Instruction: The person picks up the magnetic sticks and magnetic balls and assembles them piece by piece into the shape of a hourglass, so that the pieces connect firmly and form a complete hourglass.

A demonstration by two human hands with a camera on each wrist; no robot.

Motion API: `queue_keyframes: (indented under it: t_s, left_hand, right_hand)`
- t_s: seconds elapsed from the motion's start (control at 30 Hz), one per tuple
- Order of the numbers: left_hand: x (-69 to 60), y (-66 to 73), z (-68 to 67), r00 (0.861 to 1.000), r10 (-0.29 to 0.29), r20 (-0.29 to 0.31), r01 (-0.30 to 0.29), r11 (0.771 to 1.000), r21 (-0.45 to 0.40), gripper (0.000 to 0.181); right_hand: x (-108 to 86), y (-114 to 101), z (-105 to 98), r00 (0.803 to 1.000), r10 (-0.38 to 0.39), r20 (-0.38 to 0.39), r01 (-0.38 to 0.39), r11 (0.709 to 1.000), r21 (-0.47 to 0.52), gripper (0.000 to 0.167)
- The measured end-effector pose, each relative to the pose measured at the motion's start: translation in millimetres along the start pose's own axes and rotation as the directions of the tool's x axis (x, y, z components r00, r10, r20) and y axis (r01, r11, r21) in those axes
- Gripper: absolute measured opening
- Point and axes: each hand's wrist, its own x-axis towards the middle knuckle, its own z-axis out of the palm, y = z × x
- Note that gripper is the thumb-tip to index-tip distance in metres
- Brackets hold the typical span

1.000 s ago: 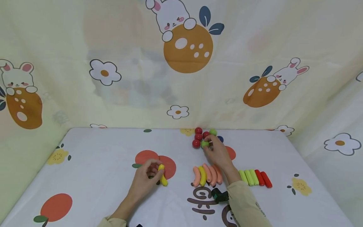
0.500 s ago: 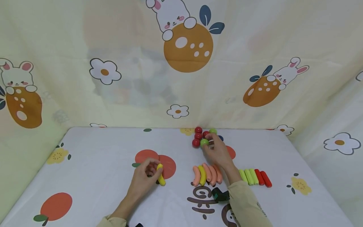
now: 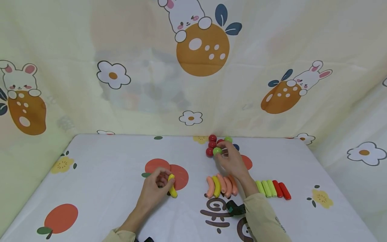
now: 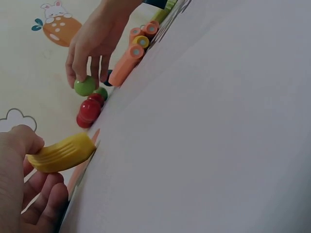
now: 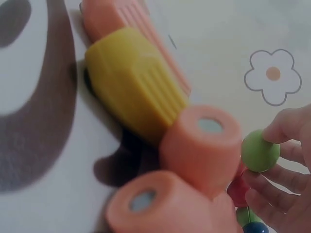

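Thumb and fingers of my left hand pinch a yellow stick toward one end, its other end jutting free by the tablecloth; whether they touch I cannot tell. It looks like smooth plastic, so I judge it light and stiff, hardly fragile; the ridges along its side should help my grip, and nearer the middle it would tip less. Next come red balls, and just beside them a green ball, held between thumb and fingertips of my right hand. Glossy and round, it could slip if pinched off-centre, so I'd hold it across its widest part. Nearer me lies a row of pink sticks, a second yellow stick among them; farther right, pale green sticks and red sticks.
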Motion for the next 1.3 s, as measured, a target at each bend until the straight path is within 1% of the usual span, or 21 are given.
queue_keyframes:
  t_s: [0.3,0.5,0.73,0.83,0.97,1.03,1.13,1.3]
  left_hand:
    - [-0.5,-0.6,0.4,1.0,0.016,0.0,-0.016,1.0,0.019,0.018]
    - [-0.6,-1.3,0.5,1.0,0.007,0.0,-0.007,1.0,0.021,0.018]
    - [-1.5,-0.6,0.1,1.0,0.006,-0.005,-0.006,0.999,0.031,0.016]
    - [-3.0,9.0,-0.5,1.0,-0.012,-0.012,0.013,0.999,0.031,0.016]
    - [-6.5,28.4,-3.4,0.999,-0.039,-0.015,0.04,0.999,0.031,0.016]
    - [-7.6,33.7,-4.7,0.999,-0.043,-0.01,0.044,0.999,0.031,0.015]
    - [-8.1,36.5,-5.4,0.999,-0.047,-0.008,0.047,0.999,0.027,0.015]
    - [-7.4,35.2,-4.1,0.998,-0.056,-0.024,0.057,0.998,0.028,0.015]
  right_hand:
    - [-2.2,-6,1,1.0,0.009,0.001,-0.009,1.0,0.004,0.035]
    - [-3.0,-8,4,1.0,0.012,0.027,-0.012,1.0,-0.004,0.034]
    - [-4.7,-12,6,0.998,-0.024,0.061,0.024,1.0,-0.013,0.034]
    - [-5.1,-13,9,0.996,-0.051,0.074,0.052,0.999,-0.011,0.033]
    - [-6.3,-15,12,0.991,-0.097,0.093,0.098,0.995,-0.005,0.031]
    - [-7.5,-16,13,0.989,-0.109,0.104,0.109,0.994,0.003,0.032]
    - [-9.4,-19,15,0.987,-0.102,0.126,0.1,0.995,0.016,0.033]
    - [-11.2,-22,18,0.984,-0.091,0.155,0.088,0.996,0.027,0.034]
